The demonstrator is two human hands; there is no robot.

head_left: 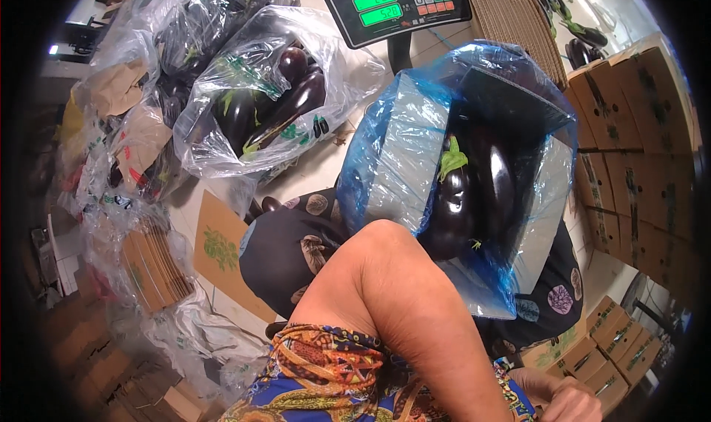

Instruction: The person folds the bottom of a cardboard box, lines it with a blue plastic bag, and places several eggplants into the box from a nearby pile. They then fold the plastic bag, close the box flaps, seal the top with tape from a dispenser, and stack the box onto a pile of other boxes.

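My left forearm crosses the lower middle, its elbow raised against the near edge of a carton lined with blue plastic film (389, 161); my left hand is out of view. What appears to be my right hand (569, 402) is curled at the bottom right edge, partly cut off; whether it holds anything is not clear. Glossy dark eggplants (455, 200) lie inside the lined carton, between my knees in dark patterned trousers. The carton's flaps stand upright beneath the film. Beyond it stands a digital scale display (397, 8) with lit green digits.
Clear plastic bags of eggplants (278, 105) fill the upper left. Stacked cardboard cartons (611, 105) line the right side, with more at lower right. Flattened cardboard (155, 264) and a loose printed cardboard sheet (222, 250) lie left. More loose eggplants (583, 50) are at upper right.
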